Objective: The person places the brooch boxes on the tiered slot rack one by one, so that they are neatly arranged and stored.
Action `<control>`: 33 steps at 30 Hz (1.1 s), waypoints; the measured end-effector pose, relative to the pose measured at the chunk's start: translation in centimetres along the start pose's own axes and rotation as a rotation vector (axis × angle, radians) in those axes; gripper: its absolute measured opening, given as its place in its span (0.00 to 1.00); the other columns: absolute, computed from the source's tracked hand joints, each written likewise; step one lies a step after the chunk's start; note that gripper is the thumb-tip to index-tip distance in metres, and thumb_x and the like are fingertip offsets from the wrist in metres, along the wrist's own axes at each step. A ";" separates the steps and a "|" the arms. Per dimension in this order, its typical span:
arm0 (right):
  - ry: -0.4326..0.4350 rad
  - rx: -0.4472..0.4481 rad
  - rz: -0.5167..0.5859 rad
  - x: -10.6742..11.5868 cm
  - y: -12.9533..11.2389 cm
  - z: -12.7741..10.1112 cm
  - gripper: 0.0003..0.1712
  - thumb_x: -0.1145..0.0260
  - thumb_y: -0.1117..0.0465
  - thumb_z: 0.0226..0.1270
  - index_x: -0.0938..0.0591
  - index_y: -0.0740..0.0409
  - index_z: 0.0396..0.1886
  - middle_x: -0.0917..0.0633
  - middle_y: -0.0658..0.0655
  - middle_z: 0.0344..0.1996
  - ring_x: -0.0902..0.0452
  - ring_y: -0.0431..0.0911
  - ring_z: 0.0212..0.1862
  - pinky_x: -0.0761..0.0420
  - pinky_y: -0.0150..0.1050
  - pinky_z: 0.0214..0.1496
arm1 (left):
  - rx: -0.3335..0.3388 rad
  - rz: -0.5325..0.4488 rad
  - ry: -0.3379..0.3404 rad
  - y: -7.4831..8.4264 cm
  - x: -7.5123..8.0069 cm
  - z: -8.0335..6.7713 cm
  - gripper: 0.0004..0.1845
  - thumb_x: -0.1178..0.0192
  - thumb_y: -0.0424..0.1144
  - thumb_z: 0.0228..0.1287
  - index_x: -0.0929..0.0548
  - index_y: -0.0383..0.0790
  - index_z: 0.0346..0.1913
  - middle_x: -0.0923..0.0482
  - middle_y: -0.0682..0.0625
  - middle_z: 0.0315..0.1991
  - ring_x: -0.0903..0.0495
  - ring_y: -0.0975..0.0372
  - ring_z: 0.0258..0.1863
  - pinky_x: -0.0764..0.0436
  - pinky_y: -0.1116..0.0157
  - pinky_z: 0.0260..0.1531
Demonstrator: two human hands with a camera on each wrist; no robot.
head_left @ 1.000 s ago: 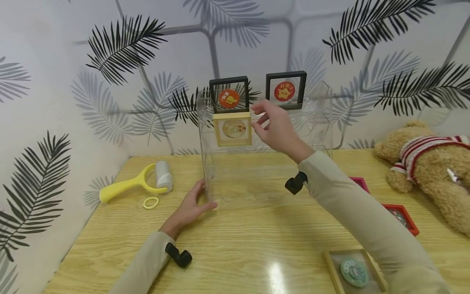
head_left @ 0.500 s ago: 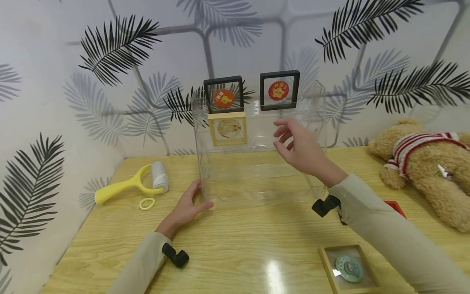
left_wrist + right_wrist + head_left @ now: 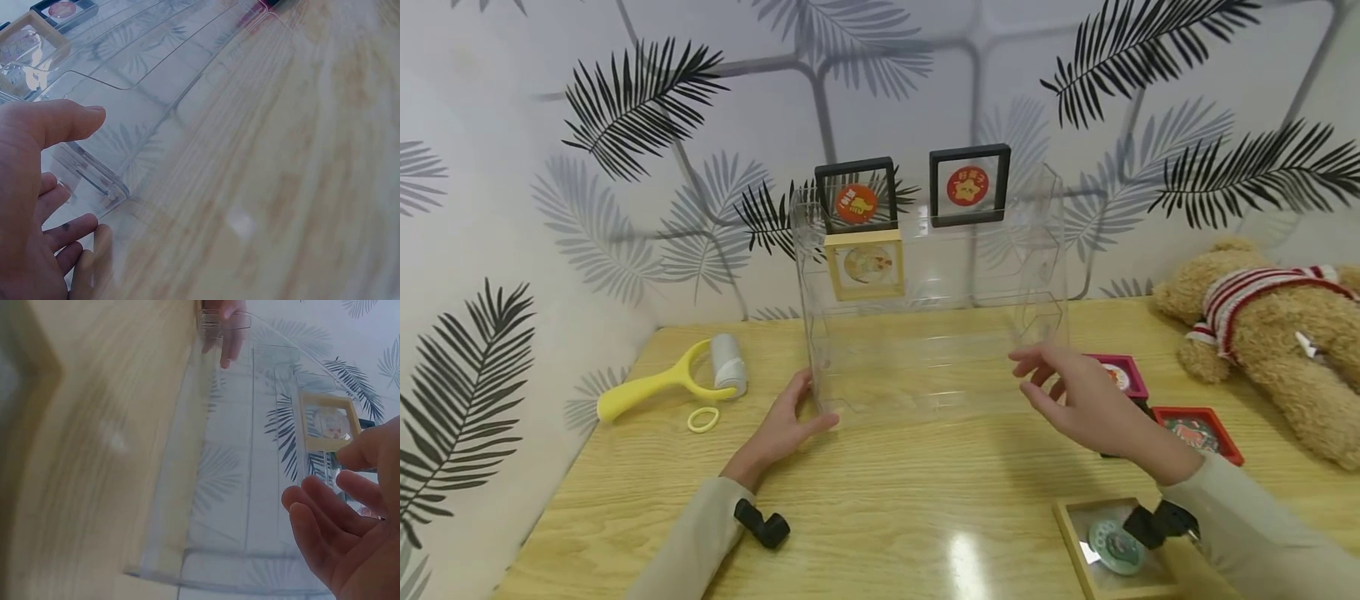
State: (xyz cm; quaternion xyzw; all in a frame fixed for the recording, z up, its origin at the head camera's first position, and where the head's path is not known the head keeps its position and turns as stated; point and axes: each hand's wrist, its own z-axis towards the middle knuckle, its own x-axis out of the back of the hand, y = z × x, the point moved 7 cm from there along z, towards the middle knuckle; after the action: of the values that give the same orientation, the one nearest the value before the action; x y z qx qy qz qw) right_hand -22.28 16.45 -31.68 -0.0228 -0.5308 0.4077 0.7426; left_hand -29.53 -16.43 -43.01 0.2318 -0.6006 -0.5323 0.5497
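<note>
Palm-leaf wallpaper behind, left hand (image 3: pixel 782 425) steadies the clear acrylic tiered rack (image 3: pixel 932 325) on the wooden bench (image 3: pixel 887 500); right hand (image 3: pixel 1086 400) hovers open, empty; a nudge could topple the wooden-framed badge (image 3: pixel 865 265).

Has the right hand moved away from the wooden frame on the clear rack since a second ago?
Yes. The right hand has dropped down and to the right, from beside the wooden frame to the lower right corner of the clear rack, empty.

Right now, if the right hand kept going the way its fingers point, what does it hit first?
Most likely the clear acrylic rack. The right hand hovers open, fingers aimed at the rack's lower right front edge, nothing visible between them. Depth is unclear, so it might slip past the front.
</note>
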 end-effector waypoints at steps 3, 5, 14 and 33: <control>-0.016 -0.030 0.012 0.1 0.9 -2.0 0.16 0.40 0.69 0.61 0.24 0.59 0.50 0.17 0.51 0.35 0.25 0.34 0.30 0.24 0.29 0.27 | -0.006 0.010 0.005 -0.7 0.3 0.2 0.39 0.36 0.34 0.56 0.45 0.40 0.69 0.40 0.37 0.66 0.40 0.45 0.66 0.42 0.46 0.63; -0.020 -0.050 0.038 0.2 1.5 -3.1 0.14 0.41 0.70 0.63 0.23 0.59 0.49 0.17 0.51 0.35 0.25 0.33 0.29 0.25 0.29 0.25 | -0.009 0.019 0.012 -0.7 0.5 0.2 0.39 0.36 0.35 0.56 0.44 0.41 0.69 0.39 0.38 0.66 0.40 0.46 0.66 0.42 0.46 0.64; -0.064 -0.169 0.105 0.3 3.8 -8.3 0.11 0.40 0.66 0.63 0.21 0.54 0.45 0.17 0.50 0.34 0.26 0.33 0.29 0.29 0.29 0.24 | -0.012 0.020 0.021 -0.8 0.5 0.0 0.39 0.36 0.35 0.56 0.44 0.40 0.69 0.40 0.38 0.67 0.41 0.45 0.66 0.45 0.45 0.65; -0.440 -0.330 0.170 -1.2 7.0 -16.4 0.34 0.35 0.50 0.59 0.33 0.53 0.63 0.30 0.53 0.54 0.35 0.26 0.39 0.29 0.25 0.31 | -0.010 0.010 0.008 -0.9 0.0 0.2 0.41 0.36 0.33 0.55 0.45 0.44 0.70 0.41 0.40 0.67 0.40 0.46 0.66 0.42 0.45 0.63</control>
State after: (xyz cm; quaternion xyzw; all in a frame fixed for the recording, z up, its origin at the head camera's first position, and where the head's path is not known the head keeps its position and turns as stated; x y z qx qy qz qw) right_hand -13.28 26.90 -42.99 -0.0985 -0.7344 0.3717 0.5593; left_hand -30.01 -16.65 -43.72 0.2281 -0.5971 -0.5315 0.5558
